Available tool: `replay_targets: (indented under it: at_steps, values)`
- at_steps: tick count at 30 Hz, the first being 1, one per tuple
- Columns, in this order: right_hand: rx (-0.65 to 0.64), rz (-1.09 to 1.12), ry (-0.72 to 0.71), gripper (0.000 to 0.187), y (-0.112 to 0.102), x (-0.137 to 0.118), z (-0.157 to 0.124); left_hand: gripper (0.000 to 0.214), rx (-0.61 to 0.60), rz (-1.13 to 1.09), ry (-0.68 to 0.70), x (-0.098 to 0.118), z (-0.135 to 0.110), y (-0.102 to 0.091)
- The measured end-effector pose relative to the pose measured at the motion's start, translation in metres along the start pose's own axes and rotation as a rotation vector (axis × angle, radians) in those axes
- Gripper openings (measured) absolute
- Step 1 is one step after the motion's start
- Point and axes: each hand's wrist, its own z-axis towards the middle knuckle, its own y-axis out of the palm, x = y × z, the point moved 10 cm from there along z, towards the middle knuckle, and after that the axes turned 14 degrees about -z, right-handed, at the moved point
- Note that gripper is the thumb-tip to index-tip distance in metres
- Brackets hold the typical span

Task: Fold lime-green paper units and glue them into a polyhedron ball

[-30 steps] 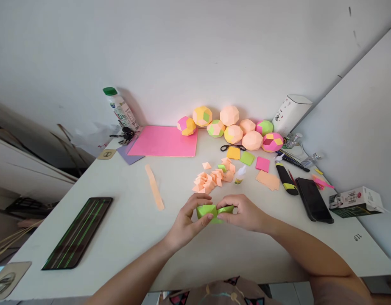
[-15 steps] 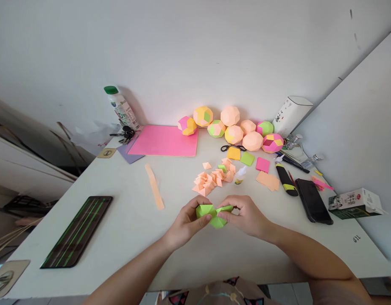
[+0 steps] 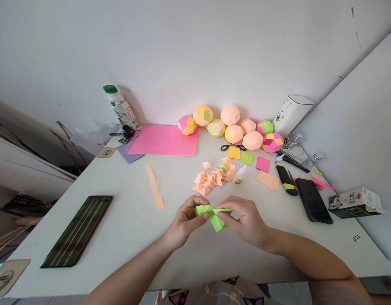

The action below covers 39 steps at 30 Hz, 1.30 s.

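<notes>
Between my hands, above the front half of the table, is a piece of folded green paper [image 3: 216,221] with creased faces. My left hand [image 3: 188,220] pinches its left side, thumb in front and fingers behind. At the right side, my right hand [image 3: 244,218] grips it between thumb and fingers. A heap of folded peach paper pieces [image 3: 208,181] lies just beyond my hands, with a small green piece [image 3: 222,167] among them. Beside the heap stands a small glue bottle [image 3: 240,174] with a white tip.
Faceted paper balls [image 3: 233,134] line the wall. Nearer are scissors [image 3: 225,148], paper stacks [image 3: 247,158], a utility knife [image 3: 286,179] and a phone [image 3: 314,200]. A milk carton [image 3: 356,202] stands right; a peach strip [image 3: 154,186], pink sheet [image 3: 163,140] and dark striped case [image 3: 77,231] lie left.
The green paper has turned in my hands; its lower part now hangs as a pointed corner. My right fingers have shifted along its upper edge. Other things stay put.
</notes>
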Motion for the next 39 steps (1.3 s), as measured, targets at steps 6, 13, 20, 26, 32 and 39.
replay_targets:
  at_steps: [6,13,20,26,32,39]
  values:
    - [-0.005,0.007,0.019,0.01,0.001,0.0,0.0,0.016,-0.02,0.023,0.011,0.001,0.0,0.001]
    - [0.009,-0.021,-0.032,0.01,0.0,-0.003,0.0,0.017,-0.016,0.025,0.006,0.0,0.0,-0.001]
    - [0.059,-0.043,-0.115,0.008,-0.003,-0.009,-0.002,0.019,-0.008,0.017,-0.002,-0.002,0.001,-0.002]
    - [0.049,-0.06,-0.138,0.009,-0.003,-0.011,-0.003,0.021,0.018,0.034,-0.018,-0.003,0.001,-0.004]
    - [0.029,-0.063,-0.137,0.009,-0.001,-0.011,-0.004,0.021,0.024,0.051,-0.029,-0.004,0.001,-0.005]
    - [-0.101,0.044,0.019,0.007,0.005,0.002,0.001,0.02,-0.019,0.039,-0.053,-0.006,0.001,-0.004]
